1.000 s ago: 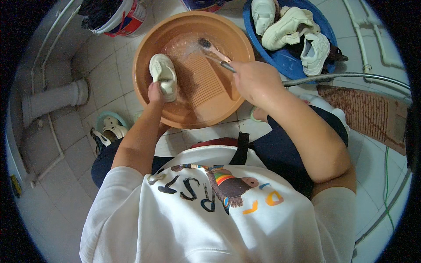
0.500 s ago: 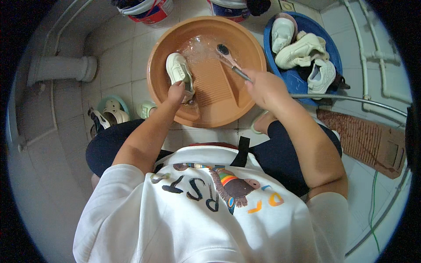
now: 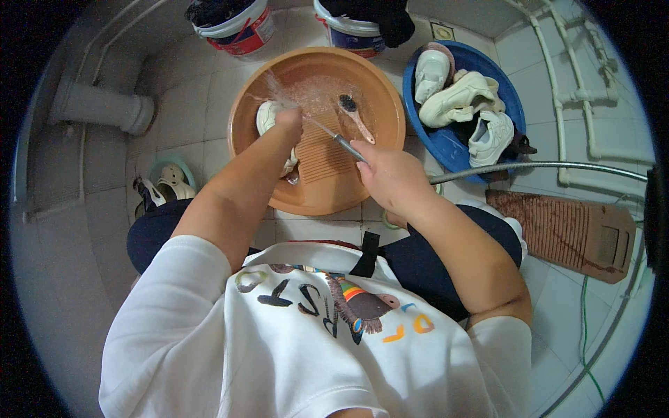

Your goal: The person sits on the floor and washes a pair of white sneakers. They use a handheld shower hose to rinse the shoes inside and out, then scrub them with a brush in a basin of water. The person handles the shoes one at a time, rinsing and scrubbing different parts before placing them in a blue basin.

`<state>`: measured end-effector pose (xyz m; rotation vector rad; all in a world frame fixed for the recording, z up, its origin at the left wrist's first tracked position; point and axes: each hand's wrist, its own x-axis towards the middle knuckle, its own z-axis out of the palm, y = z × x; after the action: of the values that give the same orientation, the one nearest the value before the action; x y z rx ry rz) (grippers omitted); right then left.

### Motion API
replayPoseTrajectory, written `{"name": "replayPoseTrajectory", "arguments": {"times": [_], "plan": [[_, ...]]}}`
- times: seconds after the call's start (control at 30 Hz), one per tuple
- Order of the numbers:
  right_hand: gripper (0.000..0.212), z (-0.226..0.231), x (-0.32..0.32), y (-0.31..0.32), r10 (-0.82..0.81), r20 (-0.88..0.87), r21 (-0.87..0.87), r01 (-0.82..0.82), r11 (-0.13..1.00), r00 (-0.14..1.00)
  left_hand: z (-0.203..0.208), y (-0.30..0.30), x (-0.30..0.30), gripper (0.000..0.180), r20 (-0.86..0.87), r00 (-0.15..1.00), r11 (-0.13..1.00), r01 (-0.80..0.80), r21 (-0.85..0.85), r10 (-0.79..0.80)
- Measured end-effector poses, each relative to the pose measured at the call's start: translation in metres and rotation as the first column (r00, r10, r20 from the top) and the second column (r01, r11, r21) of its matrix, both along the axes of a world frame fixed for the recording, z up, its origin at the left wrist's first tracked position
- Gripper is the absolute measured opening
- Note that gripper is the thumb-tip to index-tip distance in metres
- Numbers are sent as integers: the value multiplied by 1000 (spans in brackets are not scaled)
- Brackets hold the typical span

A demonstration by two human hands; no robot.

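Observation:
A white shoe (image 3: 265, 119) lies in the left part of an orange basin (image 3: 240, 164) with a ridged washboard (image 3: 326, 157) moulded into its bottom. My left hand (image 3: 288, 124) is over the shoe and hides its middle. Its fingers look curled; whether they grip the shoe is hidden. With my right hand (image 3: 394, 175) I grasp a flexible metal hose (image 3: 348, 149) by its end. A thin water jet runs from it toward my left hand and splashes beyond. Between the hose and the basin's far side, a pink-handled scrub brush (image 3: 357, 117) with dark bristles rests in the basin.
A blue tub (image 3: 449, 148) at the right holds several pale shoes (image 3: 456, 97). Two buckets (image 3: 244, 31) with dark contents stand behind the basin. A brown washboard (image 3: 557, 230) lies at right. Clogs (image 3: 174, 182) sit at left, and pipes (image 3: 557, 83) line the right wall.
My left hand has moved from the shoe's near end to over its middle. The brush has left my right hand and lies in the basin; that hand now aims the hose leftward.

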<state>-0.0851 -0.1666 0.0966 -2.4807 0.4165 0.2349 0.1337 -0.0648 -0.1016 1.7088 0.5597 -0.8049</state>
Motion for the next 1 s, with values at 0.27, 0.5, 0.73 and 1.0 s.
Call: {"name": "replayPoseTrajectory", "arguments": {"times": [0.27, 0.5, 0.73, 1.0], "plan": [[41, -25, 8, -12, -69, -39, -71, 66, 995, 997, 11, 3, -55, 23, -451, 827, 762, -44, -646, -335], [54, -4, 14, 33, 78, -156, -33, -84, 996, 985, 126, 22, -104, 23, -362, 888, 800, 12, -600, -285], [52, -25, 26, 24, -6, 32, 154, 1, 988, 999, 164, 95, -99, 21, -364, 842, 879, 236, -414, -398], [25, -107, 87, 19, -291, -306, 760, 417, 499, 906, 166, 100, -118, 20, -257, 774, 780, 433, -451, -579]]}}
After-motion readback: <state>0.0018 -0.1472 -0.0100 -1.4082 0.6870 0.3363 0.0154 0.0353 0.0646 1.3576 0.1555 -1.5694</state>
